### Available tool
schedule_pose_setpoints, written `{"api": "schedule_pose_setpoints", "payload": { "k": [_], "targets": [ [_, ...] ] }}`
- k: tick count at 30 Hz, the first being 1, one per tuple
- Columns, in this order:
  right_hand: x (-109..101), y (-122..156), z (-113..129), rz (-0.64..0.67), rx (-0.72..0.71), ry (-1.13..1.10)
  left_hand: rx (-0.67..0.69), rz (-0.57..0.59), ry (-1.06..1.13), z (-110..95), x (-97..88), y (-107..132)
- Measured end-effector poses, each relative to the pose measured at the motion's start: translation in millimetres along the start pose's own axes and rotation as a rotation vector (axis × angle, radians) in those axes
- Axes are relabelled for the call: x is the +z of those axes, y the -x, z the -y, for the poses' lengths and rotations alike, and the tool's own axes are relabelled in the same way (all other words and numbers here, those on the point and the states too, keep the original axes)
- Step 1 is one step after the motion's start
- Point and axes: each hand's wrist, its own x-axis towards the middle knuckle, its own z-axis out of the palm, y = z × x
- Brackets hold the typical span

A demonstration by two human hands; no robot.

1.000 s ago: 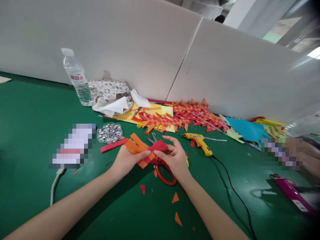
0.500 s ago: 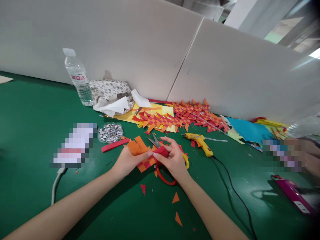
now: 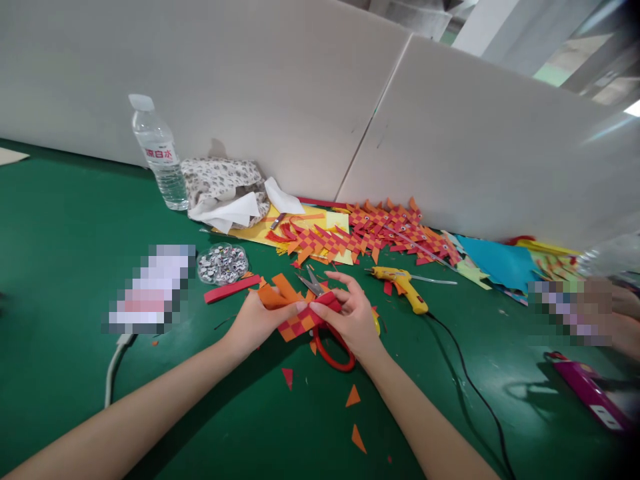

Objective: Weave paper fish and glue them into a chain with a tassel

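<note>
The woven paper (image 3: 296, 327) is at the center of the frame, held in both your hands above the surface (image 3: 225, 427). It has a red and orange checked body with loose strips at its upper edge. Your left hand (image 3: 254, 321) has its grip closed, thumb pressing the orange strips (image 3: 285, 288) against the fingers. Your right hand (image 3: 356, 321) has its grip closed at the red end, thumb against the bent fingers, with one finger extended clear. The two thumb tips are close together.

Scissors (image 3: 314, 285) lie behind the paper and partly beneath your right hand, blades toward the top of the frame; contact with the paper cannot be determined. Triangular scraps (image 3: 353, 396) lie at lower center. Left of center are a red strip (image 3: 233, 289), a dish of small eyes (image 3: 223, 265) and a pixelated phone (image 3: 153, 288). A yellow glue gun (image 3: 400, 283) lies right of center. Above it is a pile of checked paper fish (image 3: 383, 227). A bottle (image 3: 161, 155) stands at upper left, beside a spotted cloth bag (image 3: 220, 180). Another person's hand (image 3: 623, 327), partly pixelated, is at the right edge.
</note>
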Motion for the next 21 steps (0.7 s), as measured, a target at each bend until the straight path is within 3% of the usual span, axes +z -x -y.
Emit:
{"api": "schedule_pose_setpoints", "payload": {
  "k": [4, 11, 17, 21],
  "targets": [
    [-0.1, 0.4, 1.3, 0.003, 0.009, 0.033, -0.045, -0.047, 0.068, -2.6, -0.7, 1.0],
    [-0.1, 1.8, -0.9, 0.088, -0.042, 0.225, -0.029, 0.053, 0.074, 1.6, -0.3, 1.5],
    [-1.5, 0.0, -0.5, 0.001, -0.048, 0.221, -0.075, -0.041, 0.156, -4.4, -1.8, -1.5],
    [-1.5, -1.4, 1.6, -0.085, -0.06, 0.196, -0.065, -0.01, 0.06, -2.2, -1.5, -1.7]
  ]
}}
